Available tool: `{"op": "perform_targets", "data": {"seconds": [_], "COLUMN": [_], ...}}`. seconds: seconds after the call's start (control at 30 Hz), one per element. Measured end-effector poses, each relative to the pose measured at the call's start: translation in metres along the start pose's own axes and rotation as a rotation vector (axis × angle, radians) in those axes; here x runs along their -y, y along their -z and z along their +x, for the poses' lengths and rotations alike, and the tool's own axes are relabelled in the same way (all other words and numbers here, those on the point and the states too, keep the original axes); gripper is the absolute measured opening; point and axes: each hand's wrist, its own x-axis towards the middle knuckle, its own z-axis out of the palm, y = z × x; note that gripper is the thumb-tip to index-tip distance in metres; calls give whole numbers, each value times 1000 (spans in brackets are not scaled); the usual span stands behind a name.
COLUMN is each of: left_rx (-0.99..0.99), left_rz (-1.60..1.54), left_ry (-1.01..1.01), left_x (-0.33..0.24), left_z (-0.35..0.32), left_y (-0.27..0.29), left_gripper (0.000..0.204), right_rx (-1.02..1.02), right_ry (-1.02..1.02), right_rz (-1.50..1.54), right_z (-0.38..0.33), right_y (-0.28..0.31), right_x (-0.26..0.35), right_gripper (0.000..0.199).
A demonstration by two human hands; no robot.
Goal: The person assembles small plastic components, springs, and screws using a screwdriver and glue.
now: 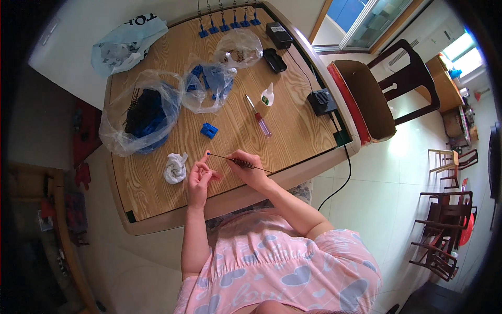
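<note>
My right hand (248,168) is closed around a thin black wire rod with a coiled spring section (243,163). The rod slants from beyond my right wrist toward my left hand (199,180). A small blue piece (208,154) sits at the raised fingertip of my left hand, where the rod's far end meets it; the other left fingers are curled. How the blue piece is gripped is too small to make out fully. Just beyond my hands lies a blue plastic block (208,130). A crumpled white cloth (175,168) is left of my left hand.
A screwdriver (260,120) and a white glue bottle (267,96) lie farther back on the wooden table (298,141). Clear bags (112,128) hold blue and black parts. Several blue-based springs (224,27) line the far edge. Black adapters (321,102) with cords are at right.
</note>
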Motion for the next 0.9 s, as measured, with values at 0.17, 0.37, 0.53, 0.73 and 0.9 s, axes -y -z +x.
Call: {"op": "perform_targets", "data": {"seconds": [0.17, 0.37, 0.53, 0.73, 0.9], "left_rx": [1, 14, 20, 17, 27], "left_rz": [-12, -12, -6, -18, -18], "left_ry": [1, 5, 2, 23, 13], "left_x": [0, 1, 3, 0, 2], "left_z": [-1, 1, 1, 1, 1], "left_y": [0, 1, 3, 0, 3], "left_gripper": [9, 9, 9, 8, 8], "right_rx": [-3, -44, -49, -78, -71], "right_ry": [-7, -14, -60, -24, -13], "right_rz": [26, 22, 9, -5, -52], "right_z": [-1, 1, 0, 0, 1], "right_y": [0, -1, -2, -2, -2], "right_x": [-2, 1, 2, -2, -2], "right_gripper": [9, 10, 8, 9, 10]}}
